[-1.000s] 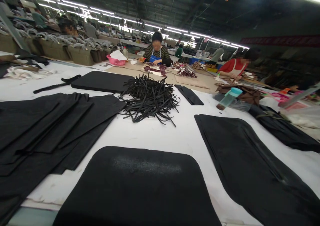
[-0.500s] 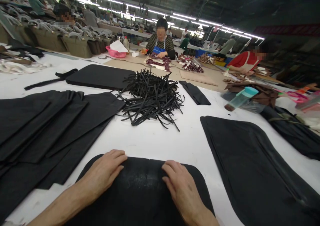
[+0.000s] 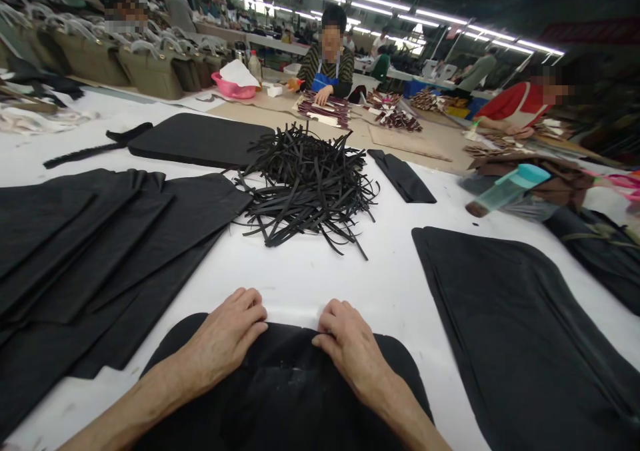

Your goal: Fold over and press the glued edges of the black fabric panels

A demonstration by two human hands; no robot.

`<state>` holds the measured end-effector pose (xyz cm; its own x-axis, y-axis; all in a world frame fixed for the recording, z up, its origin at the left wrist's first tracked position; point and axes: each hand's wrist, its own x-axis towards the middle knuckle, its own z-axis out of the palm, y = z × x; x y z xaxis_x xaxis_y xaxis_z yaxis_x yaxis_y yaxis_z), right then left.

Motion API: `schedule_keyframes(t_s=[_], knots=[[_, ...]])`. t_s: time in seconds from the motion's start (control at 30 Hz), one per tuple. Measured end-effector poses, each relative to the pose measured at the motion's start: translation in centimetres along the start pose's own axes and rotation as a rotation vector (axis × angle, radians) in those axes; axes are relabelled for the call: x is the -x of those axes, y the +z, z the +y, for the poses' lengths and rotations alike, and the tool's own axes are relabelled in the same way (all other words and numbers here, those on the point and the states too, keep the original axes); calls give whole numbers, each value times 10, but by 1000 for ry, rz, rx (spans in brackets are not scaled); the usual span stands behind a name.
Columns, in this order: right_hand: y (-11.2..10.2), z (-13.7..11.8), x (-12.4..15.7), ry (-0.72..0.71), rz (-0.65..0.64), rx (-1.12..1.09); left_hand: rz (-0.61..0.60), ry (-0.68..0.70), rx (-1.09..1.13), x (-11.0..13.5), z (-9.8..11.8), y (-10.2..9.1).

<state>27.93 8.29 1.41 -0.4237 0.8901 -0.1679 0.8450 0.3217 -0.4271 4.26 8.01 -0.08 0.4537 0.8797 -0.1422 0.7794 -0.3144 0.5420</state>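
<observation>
White tabletop (image 3: 295, 281) is stretching across my feed, and I am taking the heap of black strips (image 3: 315, 184) as my landmark. On the near side of the heap, the black panel (image 3: 290, 398) is lying with its far edge facing the strips, a band of bare white showing between. Both hands are sitting at that edge: the left hand (image 3: 227, 334) is gripping it toward the heap's left side and the right hand (image 3: 353, 344) toward its right, each apparently pinching it between thumb and curled fingers. They are keeping apart, with a stretch of edge showing between them, and I am finding neither clearly nearer the heap. That edge is running crosswise, but the panel is passing out of view at the bottom, so I am not able to tell its long axis. Left of the heap, black sheets (image 3: 75, 251) are lying fanned out; to its right and nearer me, a black stack (image 3: 525, 304) is slanting. Beyond the heap, a co-worker (image 3: 327, 64) is bending over dark red pieces (image 3: 327, 111).
</observation>
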Motion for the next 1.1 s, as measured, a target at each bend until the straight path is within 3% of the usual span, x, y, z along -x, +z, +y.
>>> schedule_keyframes(t_s=[0.17, 0.33, 0.57, 0.7, 0.83, 0.97, 1.1], knots=[[0, 4, 3, -30, 63, -82, -31, -109, 105, 4, -6, -3], [11, 6, 0, -15, 113, 107, -57, -111, 70, 0, -17, -8], [14, 15, -15, -17, 129, 288, 24, -129, 64, -13, -21, -2], [10, 26, -13, 2, 57, 234, 10, -105, 83, -14, -29, 2], [-13, 41, 3, 78, -37, -31, -31, -108, 104, -13, -37, -3], [-35, 58, 25, 189, -99, -205, -35, -193, 160, -5, -49, -14], [-35, 66, 39, 269, -33, -182, -2, -371, 213, 16, -77, -24]])
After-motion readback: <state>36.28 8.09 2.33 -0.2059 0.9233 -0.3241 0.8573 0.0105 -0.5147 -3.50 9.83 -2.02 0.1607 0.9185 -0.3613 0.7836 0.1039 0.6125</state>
